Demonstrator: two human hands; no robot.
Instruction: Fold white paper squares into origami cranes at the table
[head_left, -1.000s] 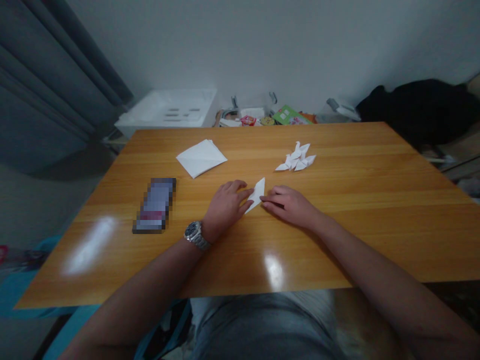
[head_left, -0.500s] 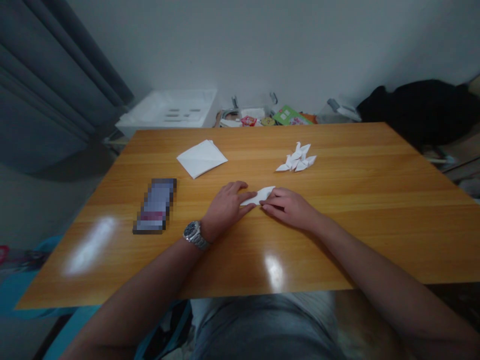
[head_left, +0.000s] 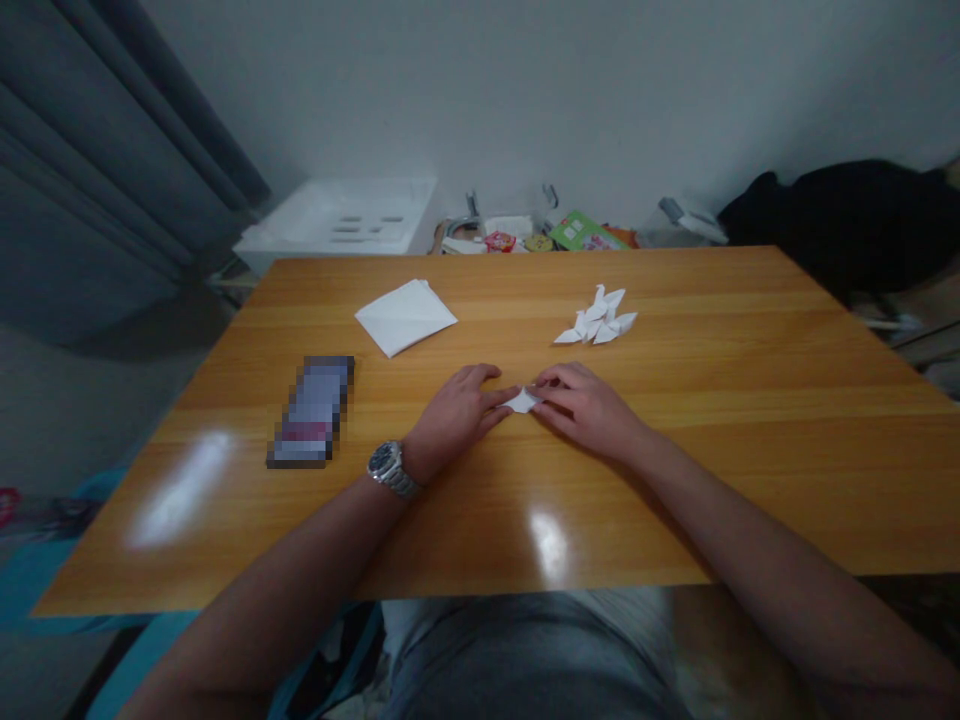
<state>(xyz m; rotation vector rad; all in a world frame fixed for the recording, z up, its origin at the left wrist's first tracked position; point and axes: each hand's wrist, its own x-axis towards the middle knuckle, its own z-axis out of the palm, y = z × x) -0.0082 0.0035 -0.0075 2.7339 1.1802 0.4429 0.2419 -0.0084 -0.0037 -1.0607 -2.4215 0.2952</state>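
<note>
A small piece of folded white paper [head_left: 523, 401] lies on the wooden table between my two hands, and its ends are covered by my fingers. My left hand [head_left: 459, 410], with a metal watch on the wrist, grips the paper's left end between thumb and fingers. On the other side, my right hand [head_left: 586, 408] pinches the right end. Beyond my right hand stand several folded paper cranes [head_left: 598, 318] in a cluster. A stack of white paper sheets [head_left: 406, 317] rests past my left hand.
A phone with a blurred screen [head_left: 313, 412] lies on the left of the wooden table [head_left: 675, 520]. Behind the far edge are a white foam box [head_left: 341, 215] and assorted items, including a green packet [head_left: 585, 232]. A black cloth-like heap [head_left: 840, 225] sits at the far right.
My right hand has shifted slightly, and the paper's right part is now folded over, so the visible piece is shorter. My left hand has moved only a little.
</note>
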